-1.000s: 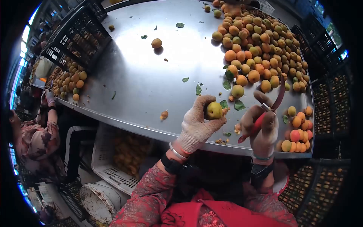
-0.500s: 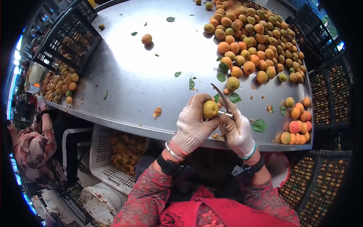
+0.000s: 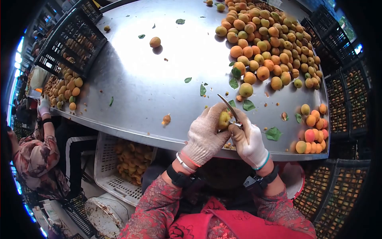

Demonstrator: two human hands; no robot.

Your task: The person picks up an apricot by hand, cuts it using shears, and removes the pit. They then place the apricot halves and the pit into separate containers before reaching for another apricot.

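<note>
Head camera, looking down at my two gloved hands just over the near edge of a metal table (image 3: 131,91). My left hand (image 3: 203,133) is closed around a yellow-green fruit (image 3: 223,119), fingers curled over the far side and thumb underneath, so a good bit of it is covered. My right hand (image 3: 248,137) is wrapped around a curved-blade tool (image 3: 229,108), with the blade pointing up and away to the left, past the fruit. The tool's metal base sits right by the fruit, but honestly I can't tell if it's biting into the skin. Most of the handle is buried in my fist.

Beyond my hands there's a green leaf (image 3: 248,105) lying flat, and a bigger leaf (image 3: 273,134) is just right of my right hand. Farther right sits a small bunch of orange fruit (image 3: 312,133) near the table's corner, and the big fruit pile (image 3: 274,51) is spread over the far right. One loose fruit (image 3: 155,42) sits well apart, up the table. Below the edge on my left there's a white crate (image 3: 104,159) with fruit in it, plus a grubby white bucket (image 3: 102,215). Another person (image 3: 38,153) is at the table's left end.
</note>
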